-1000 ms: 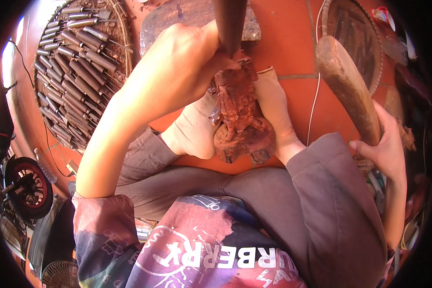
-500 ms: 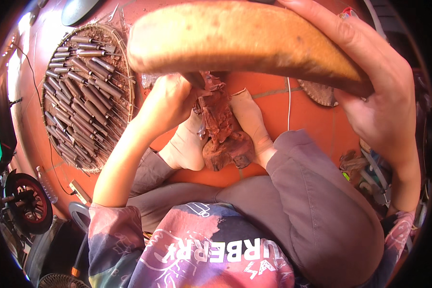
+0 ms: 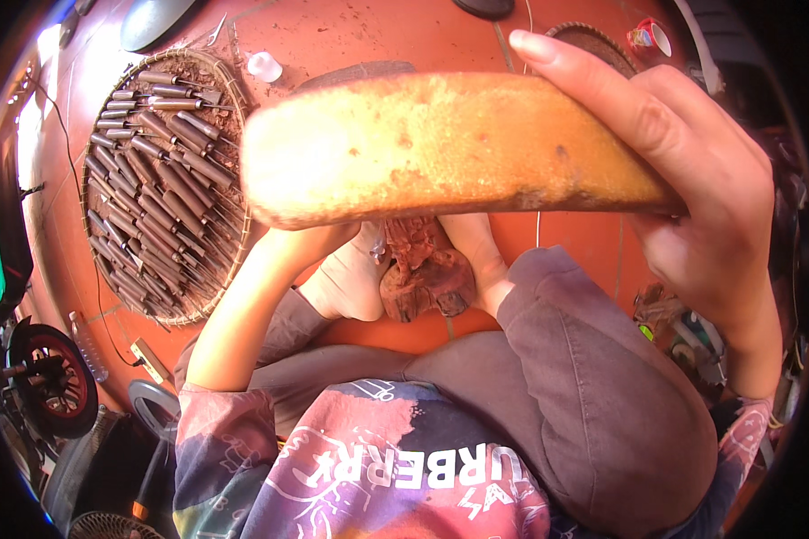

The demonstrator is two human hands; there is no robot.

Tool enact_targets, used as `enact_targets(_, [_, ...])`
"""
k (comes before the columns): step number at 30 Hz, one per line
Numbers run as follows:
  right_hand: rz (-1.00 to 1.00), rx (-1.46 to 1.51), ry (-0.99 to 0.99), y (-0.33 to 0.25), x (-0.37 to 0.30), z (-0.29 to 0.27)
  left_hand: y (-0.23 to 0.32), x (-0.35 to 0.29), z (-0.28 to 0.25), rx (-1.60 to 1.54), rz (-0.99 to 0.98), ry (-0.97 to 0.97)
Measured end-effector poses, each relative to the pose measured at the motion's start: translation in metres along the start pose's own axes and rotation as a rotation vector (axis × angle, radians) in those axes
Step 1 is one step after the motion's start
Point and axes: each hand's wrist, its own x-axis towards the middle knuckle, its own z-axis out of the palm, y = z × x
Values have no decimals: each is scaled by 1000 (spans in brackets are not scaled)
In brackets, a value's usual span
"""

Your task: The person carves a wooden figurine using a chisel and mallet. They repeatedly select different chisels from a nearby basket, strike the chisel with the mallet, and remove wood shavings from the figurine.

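My right hand (image 3: 692, 162) is closed on the right end of a thick, yellow-brown wooden mallet (image 3: 440, 144), its index finger lying along the top. The mallet is raised close to view and spans the middle. Below it, a reddish-brown wood carving (image 3: 427, 283) stands between my bare feet (image 3: 346, 274), its upper part covered by the mallet. Of my left hand (image 3: 319, 238) only the wrist side shows under the mallet's left part. Its fingers, and anything in them, are hidden.
At left, a round woven tray (image 3: 243, 193) holds many dark-handled carving tools (image 3: 157, 189). A white cup (image 3: 264, 66) and a red-and-white cup (image 3: 649, 38) stand farther off. A power strip (image 3: 150, 359) with a cable, a bottle (image 3: 88, 346) and a wheel (image 3: 54, 377) are at lower left.
The mallet and my right hand have shifted nearer to me, down the picture. They now cover my left hand's fingers, which were closed round a dark handle at the carving.
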Motion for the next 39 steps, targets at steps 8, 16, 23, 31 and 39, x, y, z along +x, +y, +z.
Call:
enact_targets(8, [142,69,-92,11,-20,0,-2,-11,-24,-767,-291,185])
enact_targets(16, [195,121,-206,21,-86,13,21,-18,-40,-722,-72,-100])
enact_targets(23, [102,240,-250,22,-100,35,85,-8,-7,-1119,225,-201])
enact_targets(31, [102,310,-257,22,-96,42,90,18,11,-1023,487,236])
enact_targets(39, [124,291,-364,18,-92,41,76,18,22,-1169,436,412])
